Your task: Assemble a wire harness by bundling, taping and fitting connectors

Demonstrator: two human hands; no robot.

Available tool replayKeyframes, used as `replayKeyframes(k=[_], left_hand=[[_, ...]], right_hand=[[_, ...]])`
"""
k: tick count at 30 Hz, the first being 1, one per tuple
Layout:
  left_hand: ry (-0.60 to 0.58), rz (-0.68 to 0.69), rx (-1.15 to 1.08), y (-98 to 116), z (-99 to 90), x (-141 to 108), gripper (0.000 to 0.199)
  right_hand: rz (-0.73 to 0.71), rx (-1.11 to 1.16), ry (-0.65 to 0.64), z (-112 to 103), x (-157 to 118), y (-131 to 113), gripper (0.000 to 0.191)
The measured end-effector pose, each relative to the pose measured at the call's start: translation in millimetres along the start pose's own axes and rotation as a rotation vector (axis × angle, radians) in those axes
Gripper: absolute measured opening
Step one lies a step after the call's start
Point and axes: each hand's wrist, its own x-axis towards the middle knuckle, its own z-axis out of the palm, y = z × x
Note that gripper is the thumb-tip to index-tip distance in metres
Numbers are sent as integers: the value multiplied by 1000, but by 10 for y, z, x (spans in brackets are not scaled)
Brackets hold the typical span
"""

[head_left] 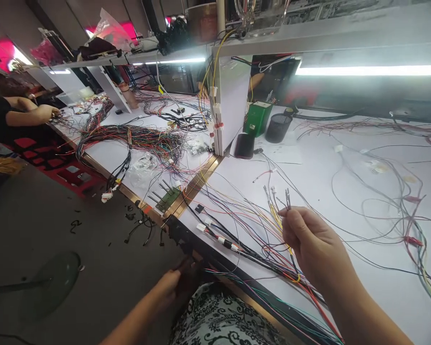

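My right hand is closed on several thin wires, whose bare metal terminals stick up above the fingertips over the white table. More terminal ends and yellow wires lie just left of those fingers. My left hand is low, below the table's front edge and left of my lap; its fingers are dark and blurred, and what they hold, if anything, cannot be made out. Between the hands a bundle of black and red wires with white connectors runs along the table edge.
A green box and black mesh cup stand near the divider. A green board with upright pins sits at the corner. Harnesses cover the left table. A person works at far left. Loose wires lie right.
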Motion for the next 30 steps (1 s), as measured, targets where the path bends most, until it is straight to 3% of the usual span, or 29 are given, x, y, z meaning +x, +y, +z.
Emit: replayKeyframes(k=[3,6,8,11,14,17,20,23,25,30], left_hand=[[-105,26,-138,-77,117,-45,41],[-226,100,-96,-99,158,-214,47],[-242,145,-40,-64,120,-347,37],[-183,238,80,169,22,-546,27],[-91,369,199,626,38,-727,32],[-119,519,280,1130,318,-851,34],[-185,640,255,1482,819,-883,30],[-294,750,259,1655,1306,-807,37],[-388,742,343,1719,1513,-714,37],[-495,732,386,1802,1682,-571,30]], right_hand=[[8,-12,3,-9,-10,30,27],[6,24,52,-8,0,18,29],[3,31,81,-6,7,1,31],[0,-3,102,-16,25,-20,34],[-15,-3,86,-30,100,-31,35],[-32,30,61,-30,245,-40,33],[-40,35,45,-21,371,-49,31],[-90,-26,68,-5,379,-59,29],[-122,-118,85,10,336,-80,26],[-57,-395,51,89,240,-202,26]])
